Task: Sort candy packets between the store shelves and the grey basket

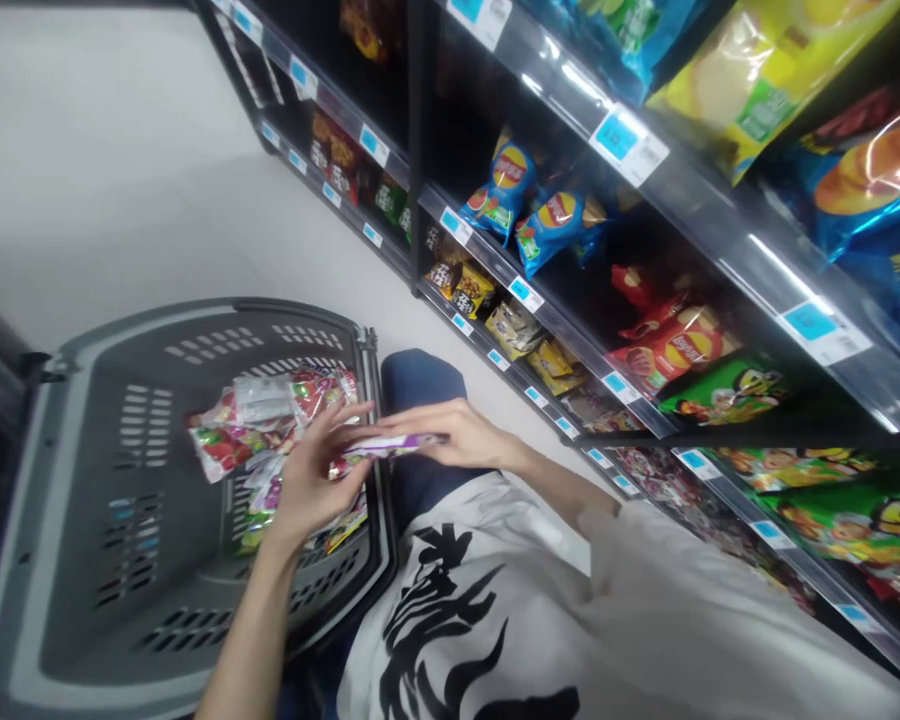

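Note:
My left hand (315, 480) and my right hand (457, 435) hold a thin snack packet (390, 445) with purple and white sides between them, seen nearly edge-on. The left thumb and fingers grip one end, and the right fingers pinch the other. Both hands are over the near rim of a grey shopping basket (67, 520). Beneath them in the basket lie several shiny candy packets (232, 430) in red, white and green wrapping. My left hand and forearm hide part of this pile.
Dark shelves with a clear price rail (555, 90) run along the right. They hold blue chip bags (555, 225), red chip bags (682, 350), green snack bags (862, 530) and a yellow chip bag (772, 70). Pale floor (120, 170) stretches beyond the basket.

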### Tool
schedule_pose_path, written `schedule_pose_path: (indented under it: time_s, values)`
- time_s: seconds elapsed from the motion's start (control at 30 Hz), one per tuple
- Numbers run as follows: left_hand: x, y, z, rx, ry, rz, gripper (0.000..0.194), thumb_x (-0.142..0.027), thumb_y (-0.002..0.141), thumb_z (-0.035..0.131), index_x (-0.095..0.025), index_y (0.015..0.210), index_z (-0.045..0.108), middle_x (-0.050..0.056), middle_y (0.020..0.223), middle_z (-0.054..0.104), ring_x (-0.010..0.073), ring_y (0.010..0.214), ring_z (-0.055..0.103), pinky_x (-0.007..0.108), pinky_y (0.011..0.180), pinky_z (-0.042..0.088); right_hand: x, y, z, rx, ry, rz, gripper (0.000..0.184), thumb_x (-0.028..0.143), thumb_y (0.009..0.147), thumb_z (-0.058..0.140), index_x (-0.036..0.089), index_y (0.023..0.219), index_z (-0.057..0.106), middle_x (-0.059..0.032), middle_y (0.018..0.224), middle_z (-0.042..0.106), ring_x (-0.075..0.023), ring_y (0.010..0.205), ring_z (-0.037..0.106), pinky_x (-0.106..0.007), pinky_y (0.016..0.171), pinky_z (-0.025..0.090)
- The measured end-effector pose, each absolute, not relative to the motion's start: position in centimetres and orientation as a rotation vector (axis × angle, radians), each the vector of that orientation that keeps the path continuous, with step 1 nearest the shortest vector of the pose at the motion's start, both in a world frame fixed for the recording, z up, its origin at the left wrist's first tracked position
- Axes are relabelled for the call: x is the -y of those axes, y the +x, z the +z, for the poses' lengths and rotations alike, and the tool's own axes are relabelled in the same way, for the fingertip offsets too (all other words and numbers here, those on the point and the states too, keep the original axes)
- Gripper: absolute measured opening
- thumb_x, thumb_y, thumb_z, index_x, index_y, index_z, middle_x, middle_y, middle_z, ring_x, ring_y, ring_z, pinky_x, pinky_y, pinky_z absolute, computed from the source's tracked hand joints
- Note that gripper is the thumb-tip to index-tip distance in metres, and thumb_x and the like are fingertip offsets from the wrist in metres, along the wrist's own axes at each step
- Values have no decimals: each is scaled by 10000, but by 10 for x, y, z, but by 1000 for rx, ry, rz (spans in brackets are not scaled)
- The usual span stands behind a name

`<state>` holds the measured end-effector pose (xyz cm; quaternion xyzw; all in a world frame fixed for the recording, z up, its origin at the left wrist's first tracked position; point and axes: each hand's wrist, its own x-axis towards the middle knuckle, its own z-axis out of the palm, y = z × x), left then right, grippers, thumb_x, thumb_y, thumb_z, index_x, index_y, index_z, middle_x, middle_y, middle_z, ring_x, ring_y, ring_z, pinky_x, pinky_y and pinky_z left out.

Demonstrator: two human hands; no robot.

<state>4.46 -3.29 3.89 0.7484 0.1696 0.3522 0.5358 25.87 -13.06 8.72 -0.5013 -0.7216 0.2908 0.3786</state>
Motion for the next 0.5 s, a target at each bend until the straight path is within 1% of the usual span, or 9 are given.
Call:
schedule_pose_path:
  time_s: [0.1,0.13,0.2,0.27,0.33,0.4,0.43,0.5]
  values:
    - [37,57,24,-431,1697,785,702,-175,834,694,-343,1454,413,112,1424,539,247,1161,656,428,918,605,177,300,72,1558,-1452,676,268,291,937,627,249,1183,727,-39,1191,732,-195,1101,696,-334,987,547]
    - [37,59,18,-471,1674,790,640,-186,838,694,-317,1420,460,113,1410,545,243,1165,648,426,933,595,196,317,63,1452,-1561,616,267,306,919,651,243,1165,735,-44,1184,734,-209,1092,700,-347,983,551]
    - [38,59,6,-569,1667,784,490,-214,859,676,-262,1331,552,110,1332,591,220,1095,664,408,929,587,238,353,43,1225,-1845,462,269,302,898,657,216,1137,744,-61,1150,745,-225,1066,708,-367,984,547]
    - [38,59,-1,-640,1742,737,328,-243,883,649,-221,1210,637,94,1202,659,202,1003,678,395,915,577,280,389,21,1063,-2133,323,286,267,876,624,185,1120,748,-74,1161,741,-238,1086,696,-390,1022,518]
    - [38,58,-2,-654,1851,687,205,-259,900,625,-208,1087,692,72,1076,708,200,959,678,396,919,560,315,420,1,964,-2421,377,341,189,858,571,167,1158,733,-79,1224,716,-232,1164,657,-374,1068,475]
    - [37,58,0,-652,1914,669,156,-261,911,608,-212,1016,713,58,1016,729,201,951,676,393,921,547,338,446,-15,806,-2700,440,405,122,845,538,168,1208,712,-83,1270,694,-227,1217,624,-335,1089,441]
    - [36,59,2,-654,1924,668,151,-260,914,604,-215,1006,715,55,1010,733,200,949,676,389,915,545,345,457,-21,725,-2794,454,417,110,848,534,153,1227,702,-107,1272,689,-241,1224,619,-336,1088,435]
    - [36,60,3,-663,1920,675,147,-256,915,603,-216,1001,715,52,1002,737,196,935,677,379,895,544,350,476,-33,565,-2920,455,402,132,873,537,86,1245,682,-194,1242,685,-301,1208,625,-380,1072,440]
